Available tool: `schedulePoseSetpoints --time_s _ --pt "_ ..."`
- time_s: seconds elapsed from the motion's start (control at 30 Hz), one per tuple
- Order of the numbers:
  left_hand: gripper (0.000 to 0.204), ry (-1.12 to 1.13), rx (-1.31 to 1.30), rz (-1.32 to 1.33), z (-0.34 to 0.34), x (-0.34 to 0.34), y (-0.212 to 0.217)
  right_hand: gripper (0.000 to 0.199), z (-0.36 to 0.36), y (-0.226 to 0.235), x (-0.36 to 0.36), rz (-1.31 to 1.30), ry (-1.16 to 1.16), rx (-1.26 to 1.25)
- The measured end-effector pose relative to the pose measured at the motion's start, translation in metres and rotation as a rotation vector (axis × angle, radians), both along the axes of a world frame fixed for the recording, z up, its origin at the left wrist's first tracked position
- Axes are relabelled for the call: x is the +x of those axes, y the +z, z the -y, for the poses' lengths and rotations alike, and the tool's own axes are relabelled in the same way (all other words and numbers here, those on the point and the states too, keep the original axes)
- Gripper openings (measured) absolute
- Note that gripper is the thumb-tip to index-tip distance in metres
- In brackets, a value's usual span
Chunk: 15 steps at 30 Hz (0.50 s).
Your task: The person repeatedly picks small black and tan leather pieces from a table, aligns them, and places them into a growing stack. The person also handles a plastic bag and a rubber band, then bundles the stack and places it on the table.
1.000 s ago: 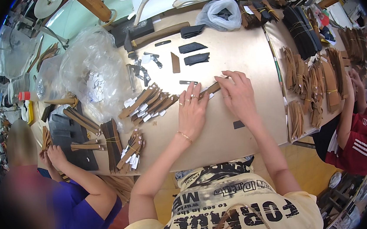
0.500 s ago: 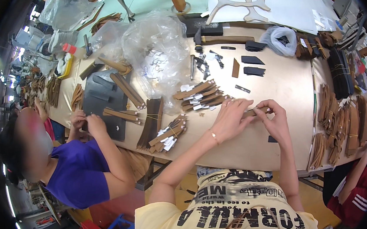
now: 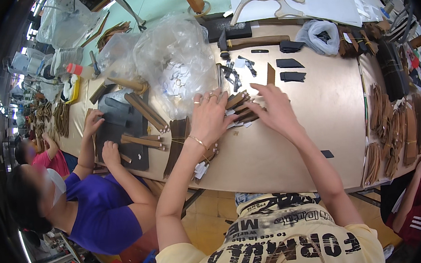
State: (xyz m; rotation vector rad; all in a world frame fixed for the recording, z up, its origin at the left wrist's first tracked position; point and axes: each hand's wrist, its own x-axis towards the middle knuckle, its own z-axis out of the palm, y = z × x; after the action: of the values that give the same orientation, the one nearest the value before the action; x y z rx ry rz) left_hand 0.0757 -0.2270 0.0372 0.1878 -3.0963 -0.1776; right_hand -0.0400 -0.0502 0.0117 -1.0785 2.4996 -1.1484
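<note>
A pile of brown leather strips (image 3: pixel 238 100) with small white tags lies between my two hands. My left hand (image 3: pixel 209 112) rests over the pile's left side, palm down, its fingers stretched forward; it hides part of the strips. At the pile's right end is my right hand (image 3: pixel 276 109), its index finger and thumb spread apart and the thumb at the strip ends. No held thing shows in either hand. A second bundle of tagged strips (image 3: pixel 208 158) lies partly under my left wrist.
A hammer (image 3: pixel 257 41), black leather pieces (image 3: pixel 290 63) and a brown strip (image 3: pixel 270 73) lie beyond my right hand. A clear plastic bag (image 3: pixel 168 50) stands behind my left hand. Strip bundles (image 3: pixel 379 116) line the right side. A co-worker in purple (image 3: pixel 102 211) sits at left.
Both hands have moved left and away from me, onto the tagged pile. The brown strip they held between them no longer shows there. The co-worker's hands have moved apart.
</note>
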Motion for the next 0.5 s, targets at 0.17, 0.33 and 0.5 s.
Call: schedulePoseSetpoints --time_s 0.17,0.33,0.5 --pt "0.102 0.076 -0.104 0.034 -0.024 -0.006 -0.012 0.034 -0.066 0.003 -0.009 0.085 -0.239 -0.102" --pt "0.11 0.147 -0.19 0.137 -0.046 -0.018 -0.031 0.023 -0.114 0.012 0.0 0.185 -0.316 -0.058" --pt "0.099 0.066 -0.064 0.133 -0.04 -0.006 -0.032 0.024 -0.117 0.011 0.012 0.178 -0.238 -0.102"
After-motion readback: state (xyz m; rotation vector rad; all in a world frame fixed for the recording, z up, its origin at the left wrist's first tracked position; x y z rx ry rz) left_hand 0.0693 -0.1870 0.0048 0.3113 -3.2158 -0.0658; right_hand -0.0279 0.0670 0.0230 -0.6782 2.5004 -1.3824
